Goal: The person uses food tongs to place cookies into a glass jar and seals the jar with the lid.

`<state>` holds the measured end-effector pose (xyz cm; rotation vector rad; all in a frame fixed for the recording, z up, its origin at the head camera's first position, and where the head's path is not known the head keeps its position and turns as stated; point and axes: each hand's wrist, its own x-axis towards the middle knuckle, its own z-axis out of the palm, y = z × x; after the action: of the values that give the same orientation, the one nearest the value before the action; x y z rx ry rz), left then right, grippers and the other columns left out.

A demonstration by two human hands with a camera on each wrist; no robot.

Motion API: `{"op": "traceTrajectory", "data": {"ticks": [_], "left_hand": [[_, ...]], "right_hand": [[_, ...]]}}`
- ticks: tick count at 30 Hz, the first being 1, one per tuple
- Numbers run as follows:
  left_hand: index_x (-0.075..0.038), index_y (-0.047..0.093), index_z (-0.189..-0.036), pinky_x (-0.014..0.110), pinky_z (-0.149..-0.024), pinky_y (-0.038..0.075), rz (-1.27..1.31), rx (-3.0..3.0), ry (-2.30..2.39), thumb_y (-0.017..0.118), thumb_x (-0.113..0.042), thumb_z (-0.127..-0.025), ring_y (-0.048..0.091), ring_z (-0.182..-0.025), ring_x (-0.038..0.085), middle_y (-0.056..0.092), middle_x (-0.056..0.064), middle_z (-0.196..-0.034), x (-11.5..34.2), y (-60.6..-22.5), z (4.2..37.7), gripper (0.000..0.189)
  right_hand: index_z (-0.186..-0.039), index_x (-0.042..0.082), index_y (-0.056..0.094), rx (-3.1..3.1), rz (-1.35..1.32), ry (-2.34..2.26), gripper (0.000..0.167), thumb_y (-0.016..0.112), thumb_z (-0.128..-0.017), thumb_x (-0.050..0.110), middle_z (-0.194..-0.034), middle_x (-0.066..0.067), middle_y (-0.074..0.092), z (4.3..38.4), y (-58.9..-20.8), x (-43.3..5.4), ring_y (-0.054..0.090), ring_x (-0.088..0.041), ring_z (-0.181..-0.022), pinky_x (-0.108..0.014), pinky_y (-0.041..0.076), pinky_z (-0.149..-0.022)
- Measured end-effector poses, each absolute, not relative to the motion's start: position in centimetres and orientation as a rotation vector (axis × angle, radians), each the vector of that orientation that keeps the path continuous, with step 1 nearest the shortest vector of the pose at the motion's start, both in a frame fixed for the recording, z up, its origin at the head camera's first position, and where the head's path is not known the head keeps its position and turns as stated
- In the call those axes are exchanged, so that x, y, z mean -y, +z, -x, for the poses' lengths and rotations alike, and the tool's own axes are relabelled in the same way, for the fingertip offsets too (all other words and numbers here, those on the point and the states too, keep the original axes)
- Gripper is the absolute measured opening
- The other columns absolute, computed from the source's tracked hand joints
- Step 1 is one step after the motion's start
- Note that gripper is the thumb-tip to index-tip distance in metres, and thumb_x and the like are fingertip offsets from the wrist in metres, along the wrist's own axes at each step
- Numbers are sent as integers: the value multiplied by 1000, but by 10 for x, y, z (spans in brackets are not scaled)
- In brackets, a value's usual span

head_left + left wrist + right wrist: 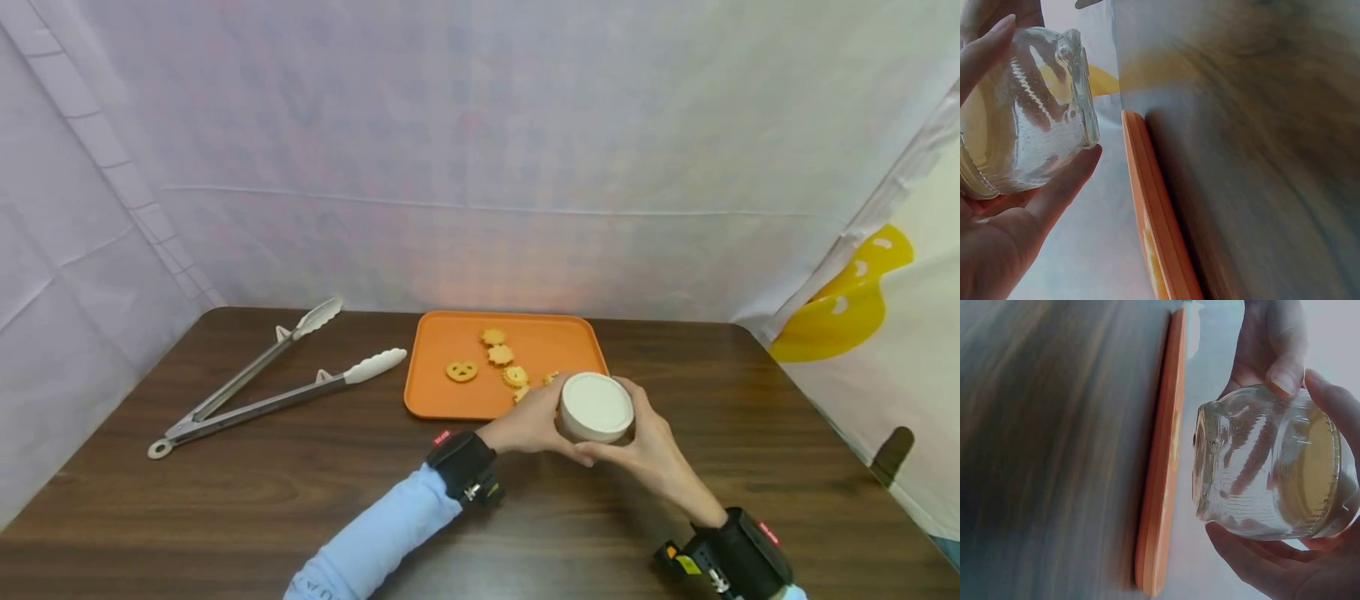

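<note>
Both hands grip a clear glass jar [1041, 119] with a white lid [597, 407], held up over the table just in front of an orange tray [435, 333]. My left hand [528, 423] wraps the jar's left side and my right hand [656, 450] its right side, with the thumbs meeting at the near side. In the right wrist view, the see-through glass body [1247, 462] shows fingers behind it. On the tray lie a pretzel-shaped biscuit [461, 372] and several scalloped biscuits [500, 355], some partly hidden by my left hand and the jar.
Long metal tongs [277, 403] with white tips lie spread on the left of the dark wooden table [225, 517]. A white cloth [480, 167] hangs behind the table's far edge. At the right, another hanging cloth bears a yellow shape [840, 321].
</note>
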<state>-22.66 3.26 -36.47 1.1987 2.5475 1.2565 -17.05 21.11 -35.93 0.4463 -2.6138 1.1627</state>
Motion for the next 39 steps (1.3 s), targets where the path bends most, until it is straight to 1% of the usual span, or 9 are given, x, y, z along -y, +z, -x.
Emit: {"op": "traceTrajectory", "data": {"ticks": [7, 10, 14, 17, 23, 27, 30, 34, 39], "left_hand": [[-7, 26, -135, 29, -93, 37, -1171, -2533, 1298, 84, -31, -56, 44, -115, 16, 45, 8, -128, -11, -367, 220, 100], [-8, 25, -136, 30, -94, 36, -1143, -2504, 1309, 84, -31, -56, 43, -117, 16, 43, 7, -130, -2, -367, 215, 102], [-11, 26, -134, 32, -96, 34, -1135, -2457, 1305, 84, -28, -56, 41, -118, 15, 43, 4, -130, 8, -366, 211, 98], [-12, 28, -133, 32, -97, 33, -1133, -2440, 1296, 85, -25, -56, 42, -117, 14, 44, 4, -129, 16, -367, 209, 96], [-11, 29, -134, 33, -97, 33, -1124, -2382, 1303, 83, -22, -60, 41, -117, 15, 43, 5, -130, 34, -369, 209, 92], [-10, 30, -134, 33, -98, 32, -1127, -2321, 1316, 81, -17, -62, 41, -117, 16, 43, 6, -130, 46, -369, 210, 89], [-8, 31, -133, 34, -97, 32, -1126, -2303, 1305, 81, -16, -63, 41, -117, 18, 44, 7, -129, 54, -368, 211, 86], [-7, 32, -132, 34, -97, 32, -1129, -2290, 1299, 81, -16, -63, 42, -117, 20, 45, 9, -128, 63, -368, 210, 85], [-8, 35, -131, 34, -97, 33, -1124, -2345, 1260, 82, -22, -62, 43, -116, 19, 47, 7, -126, 71, -367, 208, 85]], "right_hand": [[-134, 3, 26, 2612, -575, 1286, 90, 80, -64, 22, -127, -21, 41, 170, -364, -196, 44, -35, -112, -47, 41, -84], [-133, 5, 29, 2596, -610, 1321, 88, 80, -64, 23, -127, -18, 43, 169, -366, -189, 46, -33, -111, -43, 44, -81], [-132, 6, 30, 2598, -630, 1327, 88, 80, -63, 26, -125, -17, 44, 166, -368, -181, 48, -31, -109, -37, 46, -79], [-132, 6, 29, 2599, -677, 1302, 89, 80, -63, 28, -124, -17, 44, 166, -370, -176, 48, -31, -109, -39, 46, -80], [-134, 10, 28, 2616, -758, 1247, 92, 79, -62, 34, -125, -16, 45, 169, -373, -165, 47, -31, -111, -46, 42, -84], [-136, 7, 25, 2640, -797, 1227, 95, 79, -63, 34, -127, -17, 45, 170, -374, -158, 47, -33, -111, -47, 41, -85], [-134, 6, 26, 2642, -848, 1201, 93, 79, -64, 33, -125, -16, 46, 171, -374, -154, 48, -32, -110, -47, 41, -84], [-131, 11, 31, 2642, -915, 1201, 88, 79, -62, 35, -123, -9, 48, 174, -373, -149, 48, -25, -111, -45, 41, -85], [-131, 12, 30, 2669, -961, 1225, 88, 78, -63, 38, -124, -8, 48, 176, -372, -143, 47, -23, -112, -44, 40, -87]]}}
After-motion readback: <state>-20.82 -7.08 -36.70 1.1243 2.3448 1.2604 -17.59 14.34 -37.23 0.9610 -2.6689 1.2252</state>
